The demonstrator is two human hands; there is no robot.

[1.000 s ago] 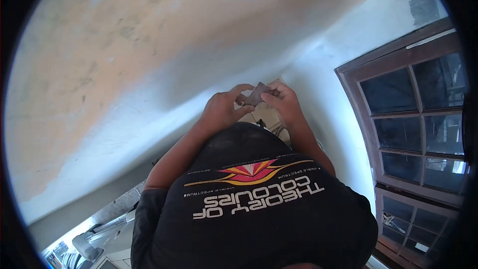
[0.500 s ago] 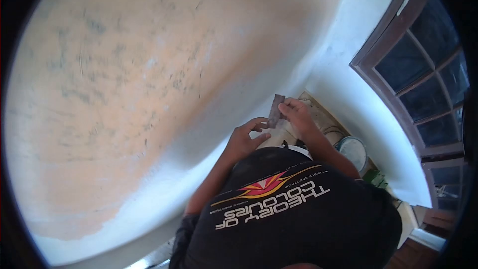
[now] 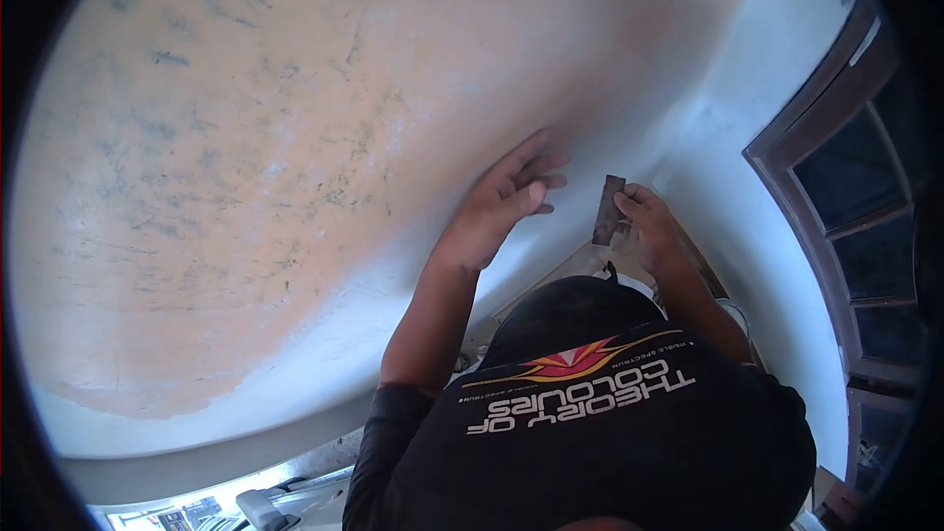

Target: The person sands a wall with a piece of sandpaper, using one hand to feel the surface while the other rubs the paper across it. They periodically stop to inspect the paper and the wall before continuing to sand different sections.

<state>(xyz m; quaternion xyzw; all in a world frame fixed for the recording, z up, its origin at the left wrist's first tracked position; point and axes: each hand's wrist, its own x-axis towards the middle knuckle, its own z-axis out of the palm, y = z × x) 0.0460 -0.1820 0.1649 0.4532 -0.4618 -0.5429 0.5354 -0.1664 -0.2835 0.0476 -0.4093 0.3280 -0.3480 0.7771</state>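
My right hand (image 3: 644, 221) pinches a dark brown, flat rectangular piece (image 3: 609, 208) between thumb and fingers, in front of the lower wall near the corner. To its left, my left hand (image 3: 509, 192) is raised close to the wall (image 3: 324, 138), with its fingers spread and nothing in it. Whether its fingertips touch the surface I cannot tell. The wall is peach with dark smudges and has a white lower band.
A brown-framed window (image 3: 816, 167) with dark panes stands at the right. The rim of a round container (image 3: 736, 315) shows beside my right forearm. At the bottom left, a grey object (image 3: 261, 509) lies below a ledge (image 3: 216, 472).
My left hand has moved up, away from the brown piece and nearer the wall, its fingers spreading. My right hand still holds the piece, now farther right. The view has shifted.
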